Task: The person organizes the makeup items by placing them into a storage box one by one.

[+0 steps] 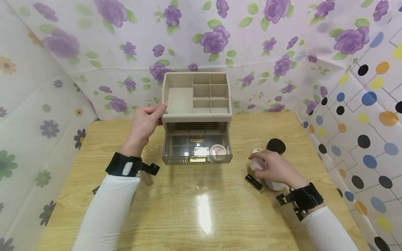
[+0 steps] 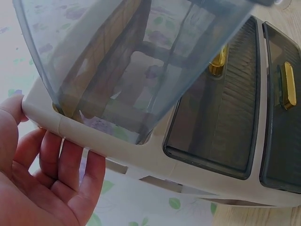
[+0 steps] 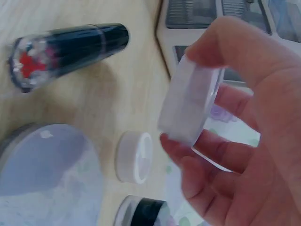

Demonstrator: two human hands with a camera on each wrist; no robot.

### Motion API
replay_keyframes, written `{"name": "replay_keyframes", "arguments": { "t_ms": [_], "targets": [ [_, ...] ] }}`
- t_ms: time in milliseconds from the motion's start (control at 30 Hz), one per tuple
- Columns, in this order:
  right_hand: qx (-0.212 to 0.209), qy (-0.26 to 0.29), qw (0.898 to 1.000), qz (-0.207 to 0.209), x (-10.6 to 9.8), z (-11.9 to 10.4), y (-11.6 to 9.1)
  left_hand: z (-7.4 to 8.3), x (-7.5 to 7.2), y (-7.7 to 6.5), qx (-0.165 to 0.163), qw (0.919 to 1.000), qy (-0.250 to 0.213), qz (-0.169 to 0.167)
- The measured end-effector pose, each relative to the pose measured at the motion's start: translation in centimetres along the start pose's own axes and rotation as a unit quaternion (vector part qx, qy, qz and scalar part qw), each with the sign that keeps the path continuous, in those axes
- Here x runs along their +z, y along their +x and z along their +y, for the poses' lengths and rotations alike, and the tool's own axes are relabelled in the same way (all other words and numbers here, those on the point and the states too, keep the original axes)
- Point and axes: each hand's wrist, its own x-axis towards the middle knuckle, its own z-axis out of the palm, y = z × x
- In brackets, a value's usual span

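My left hand (image 1: pixel 142 125) grips the upper left side of a cream cosmetics organizer (image 1: pixel 196 118), thumb on top and fingers below the edge in the left wrist view. Its top smoky clear drawer (image 1: pixel 176 158) is pulled out. Inside lie a round palette (image 1: pixel 218 150) with pinkish sections and a small shiny item (image 1: pixel 201 151). To the right, my right hand (image 1: pixel 276 167) pinches a small frosted white container (image 3: pixel 188 101) between thumb and fingers. Below it on the table lies a black lipstick tube (image 1: pixel 253 183), with a patterned clear end in the right wrist view.
Near the right hand stand a small white jar (image 3: pixel 134 157), a black-topped jar (image 1: pixel 276 145) and a wide pale round case (image 3: pixel 51 174). A brownish tube (image 1: pixel 147 177) and a dark item (image 1: pixel 95 190) lie partly hidden by the left arm. Patterned cloth walls surround the wooden table (image 1: pixel 176 209).
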Motion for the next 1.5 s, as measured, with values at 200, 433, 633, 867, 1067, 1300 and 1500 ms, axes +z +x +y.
{"name": "replay_keyframes", "arguments": {
  "t_ms": [200,433,633,867,1067,1300,1500],
  "targets": [
    [-0.029,0.01,0.999,0.024,-1.2,-1.0,0.5,-0.1,0.0,0.1,-0.004,1.0,-0.004,0.002],
    [-0.086,0.005,0.995,0.048,-3.2,-2.3,0.8,-0.3,0.0,0.3,-0.004,1.0,-0.003,0.001],
    [-0.103,0.017,0.99,0.09,-5.5,-3.4,1.4,-0.5,0.0,0.4,0.0,1.0,0.001,-0.005],
    [-0.091,0.06,0.985,0.134,-8.0,-5.7,2.1,-0.4,0.1,0.4,0.002,1.0,-0.007,-0.003],
    [-0.106,0.063,0.981,0.152,-8.5,-7.8,3.1,-0.5,0.0,0.4,-0.001,1.0,-0.008,-0.001],
    [-0.14,0.069,0.978,0.141,-8.9,-10.5,4.5,-0.5,0.0,0.4,-0.004,1.0,0.002,0.0],
    [-0.183,0.07,0.972,0.129,-8.9,-13.2,5.9,-0.5,-0.1,0.4,0.002,1.0,-0.004,0.002]
  ]
}}
